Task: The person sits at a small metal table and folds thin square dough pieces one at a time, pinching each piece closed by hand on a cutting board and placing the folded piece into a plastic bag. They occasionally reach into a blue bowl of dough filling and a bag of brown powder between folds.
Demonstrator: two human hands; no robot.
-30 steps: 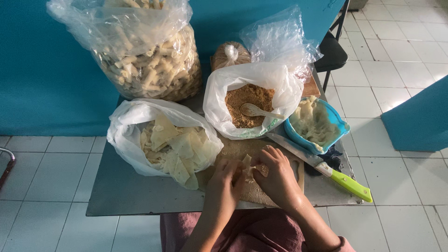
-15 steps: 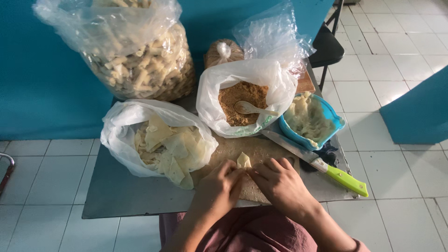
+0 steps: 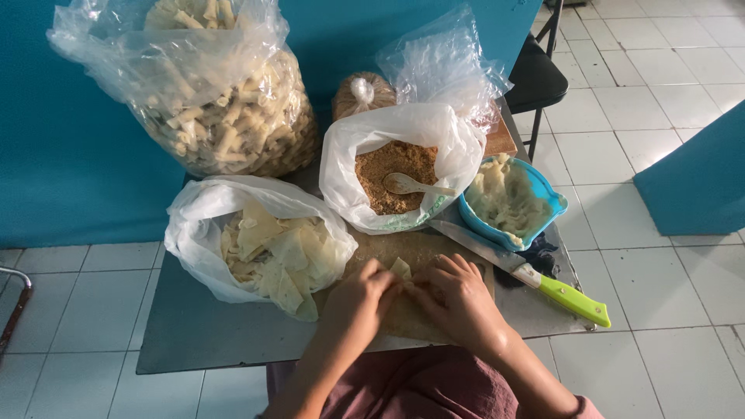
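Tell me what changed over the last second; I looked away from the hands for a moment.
Both hands drew together: the left hand and right hand now meet fingertip to fingertip around a pale wrapper on the wooden board, where earlier they lay flatter and apart. The knife, blue bowl, spoon and bags stayed put.

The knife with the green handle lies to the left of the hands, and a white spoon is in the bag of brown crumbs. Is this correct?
Not quite. The head view shows the knife with the green handle lying to the right of the hands, beside the blue bowl. The white spoon is indeed in the bag of brown crumbs.
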